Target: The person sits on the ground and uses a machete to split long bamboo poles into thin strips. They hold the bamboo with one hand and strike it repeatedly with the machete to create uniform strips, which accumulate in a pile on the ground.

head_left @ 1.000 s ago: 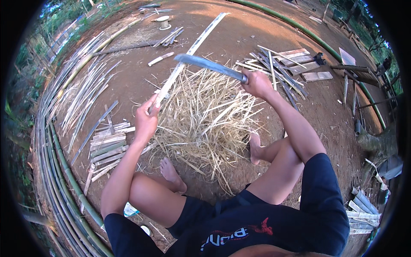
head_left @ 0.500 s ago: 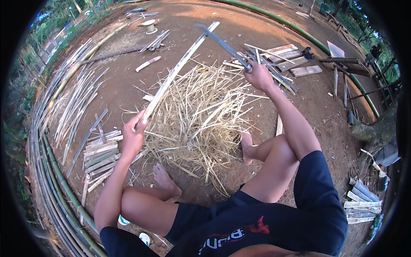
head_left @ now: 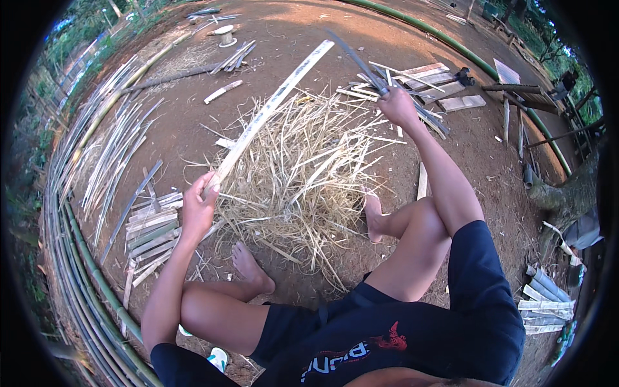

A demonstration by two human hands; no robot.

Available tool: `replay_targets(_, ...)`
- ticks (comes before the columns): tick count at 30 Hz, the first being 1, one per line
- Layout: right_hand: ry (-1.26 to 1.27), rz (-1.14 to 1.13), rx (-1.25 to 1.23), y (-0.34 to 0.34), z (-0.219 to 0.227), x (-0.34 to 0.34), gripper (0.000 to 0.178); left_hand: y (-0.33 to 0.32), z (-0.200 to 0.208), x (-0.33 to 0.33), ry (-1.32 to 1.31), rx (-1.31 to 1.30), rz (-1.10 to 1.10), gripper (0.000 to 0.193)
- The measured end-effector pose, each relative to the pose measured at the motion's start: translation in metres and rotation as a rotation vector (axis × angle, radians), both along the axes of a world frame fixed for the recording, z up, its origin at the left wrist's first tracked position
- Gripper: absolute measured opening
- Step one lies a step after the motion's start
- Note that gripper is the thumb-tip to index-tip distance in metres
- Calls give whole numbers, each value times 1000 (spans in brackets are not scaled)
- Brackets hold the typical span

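Observation:
Between the fingers and thumb of my left hand [head_left: 198, 208] is the near end of a long, pale bamboo slat [head_left: 274, 103]. It slants away to the upper right, with dark marks along its face. My right hand [head_left: 400, 108] is closed around the handle of a machete [head_left: 354, 58], whose long grey blade points up and to the left. The blade's tip is close to the slat's far end, with a small gap visible between them. Under the slat, between my bare feet, lies a heap of bamboo shavings [head_left: 303, 174].
Split bamboo pieces [head_left: 155, 229] are stacked by my left knee. Thin strips [head_left: 122, 155] and long green poles [head_left: 97, 277] lie along the left. Boards [head_left: 438, 84] rest beyond my right hand. A tree trunk [head_left: 567, 193] stands at right, a spool-shaped stool [head_left: 224, 35] far off.
The machete has moved right and away from the slat's far end, which its blade overlapped before. The slat's far end has dipped slightly. My left hand stays nearly in place.

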State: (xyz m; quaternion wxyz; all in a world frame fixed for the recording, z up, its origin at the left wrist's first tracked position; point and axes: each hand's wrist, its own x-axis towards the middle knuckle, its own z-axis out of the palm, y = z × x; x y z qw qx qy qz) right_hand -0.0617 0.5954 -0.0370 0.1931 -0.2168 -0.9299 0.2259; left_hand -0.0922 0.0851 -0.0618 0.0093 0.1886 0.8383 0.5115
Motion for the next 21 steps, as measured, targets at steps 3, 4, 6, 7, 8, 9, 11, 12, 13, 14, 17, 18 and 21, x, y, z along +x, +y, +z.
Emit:
replay_targets(3,59,17,-54,-11,1,2,21,1,4,-4,139,-192,65,32)
replay_targets(4,76,43,-59,-20,5,7,21,1,4,-6,229,-253,70,31)
replay_targets(6,-46,183,17,-51,15,13,22,16,20,2,-3,-213,124,30)
replay_targets(7,-86,261,49,-65,17,15,22,24,27,8,-117,-197,148,29)
replay_targets(8,-136,324,69,-78,14,15,21,28,26,9,-114,-154,138,28)
replay_targets(9,-186,388,89,-90,11,16,20,31,24,10,-111,-110,129,27)
replay_targets(11,-280,532,260,-122,26,22,15,26,26,11,-60,-92,122,27)
replay_targets(12,-291,537,277,-123,21,17,15,24,25,10,-13,-109,111,27)
replay_targets(13,-303,535,299,-118,14,9,15,25,25,9,34,-121,94,27)
replay_targets(14,-279,456,248,-107,11,1,16,28,24,9,37,-101,90,27)
replay_targets(17,-27,319,211,-77,3,-13,19,31,20,9,61,-69,82,29)
replay_targets(18,-52,331,168,-74,-4,-15,18,28,12,7,77,-79,72,29)
replay_targets(21,-132,444,270,-90,1,-5,19,24,11,8,74,-76,99,33)
